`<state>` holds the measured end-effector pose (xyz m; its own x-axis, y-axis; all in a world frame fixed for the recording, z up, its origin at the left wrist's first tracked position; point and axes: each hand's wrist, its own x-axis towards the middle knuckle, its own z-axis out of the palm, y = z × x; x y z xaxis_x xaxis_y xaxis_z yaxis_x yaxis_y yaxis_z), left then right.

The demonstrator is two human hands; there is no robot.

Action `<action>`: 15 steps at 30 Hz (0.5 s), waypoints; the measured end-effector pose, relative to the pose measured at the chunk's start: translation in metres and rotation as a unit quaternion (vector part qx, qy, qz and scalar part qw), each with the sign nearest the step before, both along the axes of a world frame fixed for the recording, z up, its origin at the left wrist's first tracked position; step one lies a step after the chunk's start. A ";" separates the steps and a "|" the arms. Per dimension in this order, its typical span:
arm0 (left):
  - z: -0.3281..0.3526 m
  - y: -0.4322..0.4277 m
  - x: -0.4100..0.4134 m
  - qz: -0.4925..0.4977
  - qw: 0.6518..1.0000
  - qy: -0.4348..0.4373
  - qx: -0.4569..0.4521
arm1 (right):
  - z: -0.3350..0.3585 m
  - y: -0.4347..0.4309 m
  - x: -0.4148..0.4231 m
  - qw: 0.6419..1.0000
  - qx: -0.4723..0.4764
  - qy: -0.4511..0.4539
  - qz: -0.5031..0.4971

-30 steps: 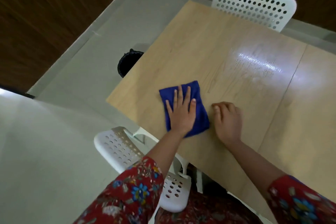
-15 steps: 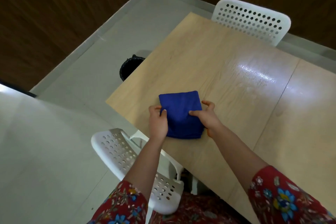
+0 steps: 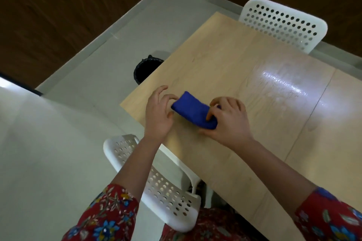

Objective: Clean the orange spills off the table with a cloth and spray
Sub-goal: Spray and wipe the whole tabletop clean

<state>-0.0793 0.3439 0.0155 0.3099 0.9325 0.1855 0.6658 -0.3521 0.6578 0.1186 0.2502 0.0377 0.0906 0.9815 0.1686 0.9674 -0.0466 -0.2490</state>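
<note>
**cloth folded down to a narrow pad, wiping paused**

a second ago the left hand (image 3: 158,117) lies flat on the cloth (image 3: 193,112), which is spread as a wider rectangle, while the right hand (image 3: 230,123) rests on the bare table (image 3: 225,68) beside it. half a second ago both hands take the cloth by its sides. now it is doubled over again into a thick, narrow blue strip. it lies on the table near the corner closest to the person, between the two hands.

the left hand seems to pinch the strip's left end between thumb and forefinger, its other fingers lifted and loosely bent. the right hand has its fingers curled round the right end and grips it.

the flat wiping stroke has stopped and the hands are working on the cloth, not the tabletop. the refold probably turns a fresh face outward for another pass, or tidies the cloth for putting away; which one i cannot tell.

no orange mark shows on the wood in view. a glossy, streaked patch (image 3: 282,84) farther in, toward the far chair (image 3: 284,23), looks like damp, already wiped surface. no spray bottle is in view, and the table runs out of frame on the right, so spills may remain there.
</note>
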 end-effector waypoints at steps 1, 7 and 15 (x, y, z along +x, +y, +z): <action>-0.009 -0.001 -0.010 0.001 1.000 0.016 -0.019 | -0.004 -0.003 -0.003 0.999 -0.024 0.010 0.031; -0.049 -0.006 -0.064 0.148 0.981 0.079 -0.101 | -0.062 0.027 -0.034 0.982 -0.107 -0.045 0.152; -0.057 -0.007 -0.072 0.205 0.954 -0.029 -0.215 | -0.079 0.110 -0.017 0.982 -0.171 -0.060 0.049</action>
